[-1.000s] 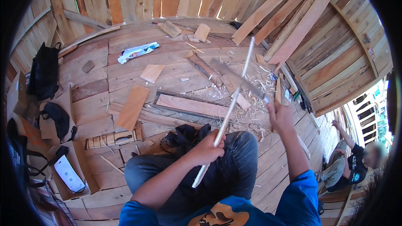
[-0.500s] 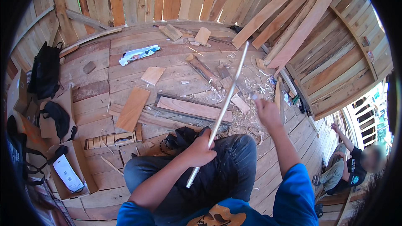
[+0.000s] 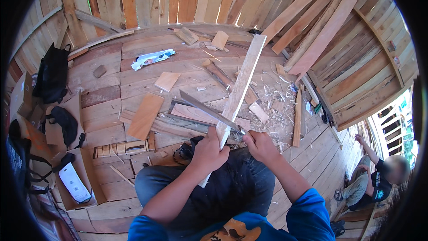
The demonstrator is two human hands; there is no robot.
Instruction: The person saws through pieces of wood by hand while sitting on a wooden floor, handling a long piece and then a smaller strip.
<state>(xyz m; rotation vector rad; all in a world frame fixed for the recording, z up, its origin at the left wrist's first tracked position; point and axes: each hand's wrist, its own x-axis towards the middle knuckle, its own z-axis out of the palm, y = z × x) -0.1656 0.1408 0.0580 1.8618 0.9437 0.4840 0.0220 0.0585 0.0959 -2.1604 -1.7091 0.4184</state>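
Note:
My left hand [image 3: 208, 152] is closed round the lower part of a long pale wooden slat [image 3: 246, 73]. The slat slants up and away from my lap, its broad face now showing. In my right hand [image 3: 263, 146], closed at the handle, is a long knife [image 3: 200, 105]. Its dark straight blade crosses the slat just above my left hand and points to the far left. Whether the edge bites into the wood I cannot tell. A dark cloth [image 3: 227, 183] lies over my lap between my knees.
Wood shavings [image 3: 276, 100], boards [image 3: 146, 115] and offcuts are strewn over the plank floor ahead. At the left stand an open cardboard box [image 3: 99, 187] and black bags [image 3: 50, 73]. Long planks [image 3: 330, 27] lean at the far right. Another person [image 3: 374, 180] sits at the right.
The slat has turned from its narrow edge to its broad face. My right hand has come down and left with the knife, whose blade now crosses the slat.

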